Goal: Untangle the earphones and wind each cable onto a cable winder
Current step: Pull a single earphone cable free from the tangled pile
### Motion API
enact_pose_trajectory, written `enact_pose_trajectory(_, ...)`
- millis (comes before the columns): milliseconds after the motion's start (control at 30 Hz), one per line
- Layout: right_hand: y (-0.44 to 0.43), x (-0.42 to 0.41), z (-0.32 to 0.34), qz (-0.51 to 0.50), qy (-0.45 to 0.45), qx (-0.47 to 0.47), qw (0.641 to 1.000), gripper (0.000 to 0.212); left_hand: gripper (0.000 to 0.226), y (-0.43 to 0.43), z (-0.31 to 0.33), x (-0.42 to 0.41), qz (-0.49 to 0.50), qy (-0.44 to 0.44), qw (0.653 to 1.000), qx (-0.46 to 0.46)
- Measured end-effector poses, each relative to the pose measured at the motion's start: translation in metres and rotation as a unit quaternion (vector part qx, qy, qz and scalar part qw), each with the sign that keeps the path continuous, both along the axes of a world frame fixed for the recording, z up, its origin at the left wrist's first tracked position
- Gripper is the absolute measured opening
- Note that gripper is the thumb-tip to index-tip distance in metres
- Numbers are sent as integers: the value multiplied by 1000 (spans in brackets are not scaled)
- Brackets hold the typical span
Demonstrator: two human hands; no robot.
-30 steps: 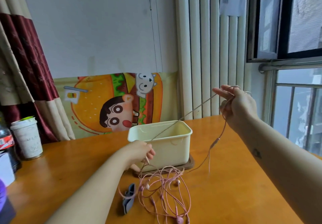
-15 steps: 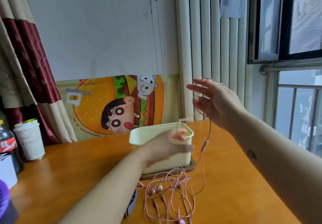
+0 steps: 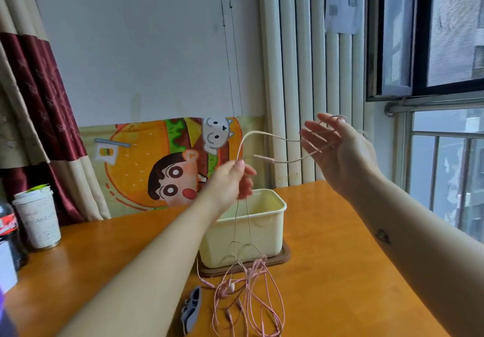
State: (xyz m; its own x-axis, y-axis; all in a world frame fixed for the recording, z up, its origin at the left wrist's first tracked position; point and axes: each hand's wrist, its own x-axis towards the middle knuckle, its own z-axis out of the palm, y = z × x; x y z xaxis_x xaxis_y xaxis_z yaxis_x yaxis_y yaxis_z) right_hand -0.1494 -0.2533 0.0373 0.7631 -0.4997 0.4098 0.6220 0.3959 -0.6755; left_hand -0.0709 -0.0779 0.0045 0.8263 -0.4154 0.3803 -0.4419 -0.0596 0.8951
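Tabletop (image 3: 327, 284) orange wood, cream tub (image 3: 262, 237), window (image 3: 445, 35) rt; L hand (image 3: 231, 179) pinched on pink cable (image 3: 264, 157), R hand (image 3: 340, 153) splayed.

Left arm (image 3: 157, 253): was recorded bare from the left grip (image 3: 230, 179) down to the frame edge.
Right arm (image 3: 408, 232): was recorded bare from the right grip (image 3: 337, 153) likewise. A small dark tattoo (image 3: 383, 236), roughly heart-shaped, was noted on the forearm.
Purple fabric (image 3: 3, 318): was seen at the lower left corner. Whether it was worn could not be told.
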Motion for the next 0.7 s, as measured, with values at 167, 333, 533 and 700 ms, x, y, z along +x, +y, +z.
enact_pose_trajectory(167,5,4,-14,-8,33,-11,999,26,34,0,38,-5,20,-145,983,-109)
enact_pose_trajectory(333,10,10,-29,25,79,-35,996,26,34,-3,42,-14,79,-292,952,-40)
enact_pose_trajectory(533,26,19,-66,155,218,-186,945,23,38,6,35,-17,-48,-37,996,72)
enact_pose_trajectory(700,51,25,-102,159,269,-359,879,17,36,7,28,-23,9,-127,991,45)
